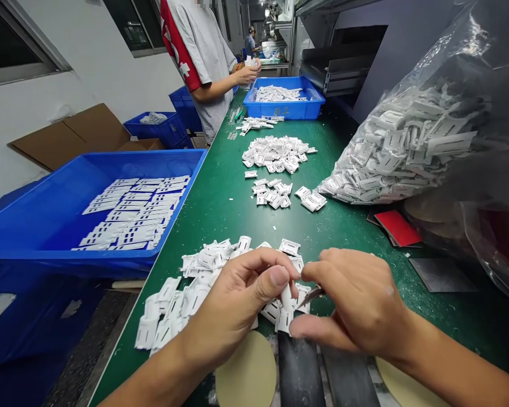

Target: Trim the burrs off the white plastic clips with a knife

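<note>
Between thumb and fingers, my left hand (250,294) holds a small white plastic part (285,315) close to the bench's front. My right hand (360,299) is closed around a small metal blade-like tool (311,295), its tip against the part's right side; most of the tool is hidden in the fingers. The right thumb is at the part's lower end. A pile of similar white parts (199,282) lies on the green bench (212,212), left of and behind my hands.
Blue bins (152,254) (282,111) with white parts stand left and at the back. Smaller white piles (275,152) lie mid-bench. A filled clear bag (398,147) stands right, near a red sheet (398,227). A person (207,56) works at the bench's far left.
</note>
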The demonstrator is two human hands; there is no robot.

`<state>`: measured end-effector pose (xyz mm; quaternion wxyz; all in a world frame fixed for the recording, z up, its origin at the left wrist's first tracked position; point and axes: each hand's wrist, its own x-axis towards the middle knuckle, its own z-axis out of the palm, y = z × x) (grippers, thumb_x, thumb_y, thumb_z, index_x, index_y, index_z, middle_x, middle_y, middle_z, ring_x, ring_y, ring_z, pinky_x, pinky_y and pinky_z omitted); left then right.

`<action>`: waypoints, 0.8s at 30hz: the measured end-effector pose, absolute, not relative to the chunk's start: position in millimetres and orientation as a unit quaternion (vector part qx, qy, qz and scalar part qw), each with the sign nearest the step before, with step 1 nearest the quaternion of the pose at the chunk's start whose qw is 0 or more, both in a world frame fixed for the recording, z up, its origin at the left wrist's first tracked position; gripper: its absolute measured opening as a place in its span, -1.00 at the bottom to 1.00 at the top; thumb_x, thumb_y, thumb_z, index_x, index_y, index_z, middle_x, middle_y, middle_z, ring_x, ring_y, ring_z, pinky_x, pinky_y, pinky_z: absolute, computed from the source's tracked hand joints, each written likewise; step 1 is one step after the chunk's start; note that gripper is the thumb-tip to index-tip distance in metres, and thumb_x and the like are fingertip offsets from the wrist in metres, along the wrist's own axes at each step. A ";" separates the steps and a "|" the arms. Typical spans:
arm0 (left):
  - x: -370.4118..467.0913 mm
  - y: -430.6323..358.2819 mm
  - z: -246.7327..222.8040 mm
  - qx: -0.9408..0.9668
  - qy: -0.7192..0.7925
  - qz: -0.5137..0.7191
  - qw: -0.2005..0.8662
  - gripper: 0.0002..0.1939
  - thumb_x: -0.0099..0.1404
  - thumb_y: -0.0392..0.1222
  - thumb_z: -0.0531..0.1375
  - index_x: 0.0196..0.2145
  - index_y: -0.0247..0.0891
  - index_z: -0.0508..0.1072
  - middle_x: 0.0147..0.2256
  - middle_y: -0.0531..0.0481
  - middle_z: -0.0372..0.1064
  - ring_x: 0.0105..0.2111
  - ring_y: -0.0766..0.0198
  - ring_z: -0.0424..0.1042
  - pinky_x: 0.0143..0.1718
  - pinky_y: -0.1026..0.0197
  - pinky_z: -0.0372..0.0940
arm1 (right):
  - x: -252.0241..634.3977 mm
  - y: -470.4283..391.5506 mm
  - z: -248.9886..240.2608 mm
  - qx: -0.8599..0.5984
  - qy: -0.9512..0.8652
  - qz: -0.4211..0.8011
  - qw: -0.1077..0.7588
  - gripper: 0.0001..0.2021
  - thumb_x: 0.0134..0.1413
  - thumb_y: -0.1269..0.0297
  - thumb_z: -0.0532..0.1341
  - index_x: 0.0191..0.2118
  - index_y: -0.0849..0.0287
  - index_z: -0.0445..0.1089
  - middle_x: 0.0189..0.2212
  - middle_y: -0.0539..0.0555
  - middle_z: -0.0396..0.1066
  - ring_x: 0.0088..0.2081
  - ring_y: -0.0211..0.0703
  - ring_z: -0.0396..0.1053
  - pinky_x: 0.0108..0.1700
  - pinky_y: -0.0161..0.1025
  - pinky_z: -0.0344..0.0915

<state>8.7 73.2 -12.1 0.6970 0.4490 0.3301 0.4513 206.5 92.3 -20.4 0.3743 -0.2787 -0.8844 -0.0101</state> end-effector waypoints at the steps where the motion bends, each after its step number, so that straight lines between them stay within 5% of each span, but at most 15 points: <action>1: 8.8 72.9 -12.2 0.452 0.332 0.449 0.696 -0.84 0.39 -0.04 0.24 -0.28 -0.13 0.56 -0.36 0.07 0.40 -0.29 0.33 0.34 -0.14 0.29 0.21 | 206.5 92.0 -21.2 -0.284 -0.887 -0.023 0.364 -0.51 0.31 -0.18 0.03 -0.36 0.16 0.34 -0.59 -0.03 0.26 -0.54 -0.20 0.15 -0.44 -0.17 -0.03; 24: 8.2 72.6 -10.8 0.471 0.360 0.415 0.690 -0.84 0.40 -0.08 0.23 -0.31 -0.15 0.55 -0.36 0.10 0.37 -0.30 0.35 0.28 -0.22 0.31 0.16 | 202.3 88.3 -23.0 -0.342 -0.869 -0.142 0.327 -0.41 0.37 -0.17 -0.16 -0.55 0.10 0.19 -0.66 -0.03 0.10 -0.58 -0.19 -0.03 -0.47 -0.13 -0.17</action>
